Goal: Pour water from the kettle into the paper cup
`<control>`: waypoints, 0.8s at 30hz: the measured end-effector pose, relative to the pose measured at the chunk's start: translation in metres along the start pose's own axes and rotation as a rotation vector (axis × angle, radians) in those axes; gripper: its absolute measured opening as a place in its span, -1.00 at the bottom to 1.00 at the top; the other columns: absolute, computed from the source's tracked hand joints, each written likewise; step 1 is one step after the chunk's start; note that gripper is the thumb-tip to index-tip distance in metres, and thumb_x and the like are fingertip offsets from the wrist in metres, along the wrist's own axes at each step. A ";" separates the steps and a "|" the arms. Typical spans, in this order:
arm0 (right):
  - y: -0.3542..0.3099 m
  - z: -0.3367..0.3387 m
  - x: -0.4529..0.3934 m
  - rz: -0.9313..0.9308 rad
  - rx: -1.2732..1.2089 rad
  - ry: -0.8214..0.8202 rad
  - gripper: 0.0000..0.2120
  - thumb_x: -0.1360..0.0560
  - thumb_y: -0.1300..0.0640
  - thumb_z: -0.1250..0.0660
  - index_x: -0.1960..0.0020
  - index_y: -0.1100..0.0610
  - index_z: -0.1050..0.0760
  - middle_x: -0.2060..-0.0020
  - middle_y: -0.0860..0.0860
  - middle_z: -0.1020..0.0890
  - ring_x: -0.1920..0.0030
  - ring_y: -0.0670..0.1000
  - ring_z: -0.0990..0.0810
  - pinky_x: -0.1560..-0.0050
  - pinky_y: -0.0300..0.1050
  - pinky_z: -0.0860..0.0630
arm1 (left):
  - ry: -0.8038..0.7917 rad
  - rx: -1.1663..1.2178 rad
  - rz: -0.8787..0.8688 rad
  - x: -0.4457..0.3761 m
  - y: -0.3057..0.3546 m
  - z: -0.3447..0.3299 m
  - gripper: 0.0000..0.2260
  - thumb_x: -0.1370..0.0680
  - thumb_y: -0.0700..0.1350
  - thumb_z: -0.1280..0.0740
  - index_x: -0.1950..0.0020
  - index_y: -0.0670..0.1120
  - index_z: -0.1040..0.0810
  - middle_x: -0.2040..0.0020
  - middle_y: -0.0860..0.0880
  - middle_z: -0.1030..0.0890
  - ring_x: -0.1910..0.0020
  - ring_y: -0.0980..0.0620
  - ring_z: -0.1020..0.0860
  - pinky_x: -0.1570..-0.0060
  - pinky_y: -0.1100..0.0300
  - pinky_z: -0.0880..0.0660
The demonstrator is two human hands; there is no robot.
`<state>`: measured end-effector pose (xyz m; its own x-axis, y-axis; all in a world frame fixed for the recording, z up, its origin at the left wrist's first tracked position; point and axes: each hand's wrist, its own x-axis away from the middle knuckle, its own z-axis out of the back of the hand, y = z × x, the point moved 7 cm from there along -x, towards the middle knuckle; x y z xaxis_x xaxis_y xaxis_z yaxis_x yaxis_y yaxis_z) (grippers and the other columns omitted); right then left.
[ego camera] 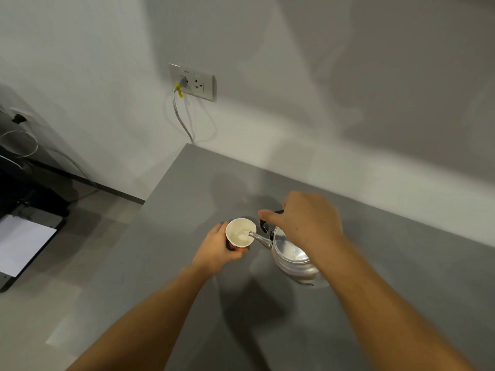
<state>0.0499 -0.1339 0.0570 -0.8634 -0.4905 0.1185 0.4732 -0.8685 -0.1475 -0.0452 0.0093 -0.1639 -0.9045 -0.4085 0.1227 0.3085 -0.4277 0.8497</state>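
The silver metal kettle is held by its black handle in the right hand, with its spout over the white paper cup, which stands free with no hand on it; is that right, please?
Not quite: the head view shows the left hand gripping the white paper cup. Otherwise correct: the right hand holds the silver metal kettle by its black handle, spout over the cup.

Kettle: silver metal, black handle, tilted left, spout tip over the cup's open mouth.
Paper cup: white inside, red print outside, upright, just left of kettle.
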 end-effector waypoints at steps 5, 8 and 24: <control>-0.003 0.000 -0.001 -0.001 0.017 -0.012 -0.43 -0.42 -0.36 -0.37 0.47 0.06 -0.33 0.51 0.00 -0.45 0.49 -0.01 -0.37 0.49 -0.15 -0.15 | -0.003 0.006 -0.001 0.000 -0.002 -0.001 -0.35 -0.30 0.13 -0.58 -0.34 0.08 -0.49 -0.12 0.09 -0.55 -0.08 0.13 -0.52 -0.05 0.31 -0.41; -0.006 0.001 -0.002 0.005 0.032 -0.006 -0.44 -0.41 -0.35 -0.38 0.47 0.06 -0.33 0.51 -0.01 -0.44 0.49 -0.02 -0.35 0.50 -0.15 -0.14 | 0.010 0.003 -0.005 0.000 -0.003 -0.001 -0.36 -0.29 0.13 -0.59 -0.33 0.09 -0.50 -0.11 0.10 -0.56 -0.07 0.15 -0.53 -0.04 0.35 -0.39; -0.017 0.004 -0.007 0.024 0.067 -0.003 -0.45 -0.40 -0.32 -0.40 0.48 0.06 -0.33 0.50 -0.01 -0.43 0.49 -0.03 -0.35 0.51 -0.16 -0.15 | 0.015 -0.010 -0.012 -0.001 -0.004 -0.002 -0.34 -0.29 0.15 -0.57 -0.35 0.10 -0.48 -0.14 0.11 -0.56 -0.11 0.13 -0.53 -0.08 0.30 -0.41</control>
<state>0.0481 -0.1161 0.0624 -0.8511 -0.5114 0.1185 0.5046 -0.8593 -0.0842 -0.0447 0.0100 -0.1690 -0.9037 -0.4153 0.1043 0.3003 -0.4410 0.8458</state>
